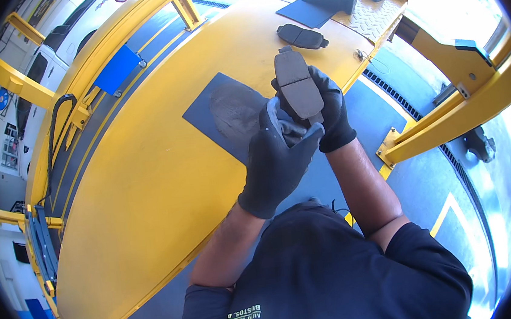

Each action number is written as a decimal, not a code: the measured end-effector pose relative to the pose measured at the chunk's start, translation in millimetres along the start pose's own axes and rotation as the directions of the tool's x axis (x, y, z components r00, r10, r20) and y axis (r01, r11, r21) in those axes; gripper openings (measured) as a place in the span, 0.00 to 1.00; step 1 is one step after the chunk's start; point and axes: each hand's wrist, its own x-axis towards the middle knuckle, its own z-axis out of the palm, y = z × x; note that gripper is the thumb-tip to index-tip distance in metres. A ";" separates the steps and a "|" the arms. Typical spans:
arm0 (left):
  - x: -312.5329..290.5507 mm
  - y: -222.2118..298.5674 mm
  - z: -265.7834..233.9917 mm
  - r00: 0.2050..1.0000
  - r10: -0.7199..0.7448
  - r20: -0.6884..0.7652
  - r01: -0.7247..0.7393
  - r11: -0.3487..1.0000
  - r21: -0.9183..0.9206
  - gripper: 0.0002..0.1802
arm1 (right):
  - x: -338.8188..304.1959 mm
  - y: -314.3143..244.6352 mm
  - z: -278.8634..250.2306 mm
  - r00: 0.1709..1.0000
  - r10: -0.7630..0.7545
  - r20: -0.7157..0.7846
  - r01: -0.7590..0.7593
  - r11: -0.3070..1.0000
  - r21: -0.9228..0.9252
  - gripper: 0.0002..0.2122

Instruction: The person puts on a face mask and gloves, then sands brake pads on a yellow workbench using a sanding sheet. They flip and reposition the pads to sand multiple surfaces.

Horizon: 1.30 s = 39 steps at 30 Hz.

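Yellow platform (142, 187); right grip (332, 107) clasps 1 brake pad (299, 86); left grip (276, 156) half-curled beside it, hold unclear.

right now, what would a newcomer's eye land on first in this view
Probably the broad yellow surface, which sweeps across the left and middle of the picture. Next comes the grey brake pad, right of centre near the top, held in the gloved right hand with the gloved left hand close by its lower end. Left of the pad, a blue sheet with a dark patch stands out against the yellow.

The right hand (333, 105) holds a brake pad (299, 86).
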 end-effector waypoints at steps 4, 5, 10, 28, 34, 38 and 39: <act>19.3 -10.5 33.8 0.992 -0.120 0.049 0.129 0.933 -0.335 0.38 | -10.3 -19.2 -19.2 0.923 -0.347 0.167 0.340 0.529 -0.778 0.22; 23.4 -8.1 42.2 0.988 -0.143 0.052 0.152 0.909 -0.388 0.37 | -8.8 -22.7 -27.7 0.938 -0.339 0.074 0.277 0.602 -0.749 0.22; 33.8 -5.1 86.2 0.971 -0.237 0.041 0.201 0.703 -0.682 0.30 | 6.4 -56.4 -60.4 0.958 -0.288 0.002 0.167 0.550 -0.818 0.19; 42.8 -26.7 175.5 0.878 -0.435 -0.202 0.080 0.548 -0.833 0.22 | -26.4 -115.5 -103.4 0.993 0.038 0.112 0.056 0.688 -0.723 0.16; 40.1 -24.3 176.0 0.906 -0.396 -0.149 0.056 0.462 -0.885 0.22 | -16.4 -106.9 -106.1 0.998 -0.053 -0.032 0.015 0.701 -0.713 0.17; 34.7 -22.2 170.1 0.917 -0.385 -0.106 0.117 0.513 -0.851 0.29 | -15.7 -102.1 -98.4 0.993 -0.090 -0.082 -0.001 0.671 -0.742 0.17; 34.4 -20.8 168.6 0.919 -0.380 -0.101 0.118 0.511 -0.852 0.29 | -15.1 -101.6 -96.8 0.992 -0.083 -0.096 -0.014 0.682 -0.731 0.17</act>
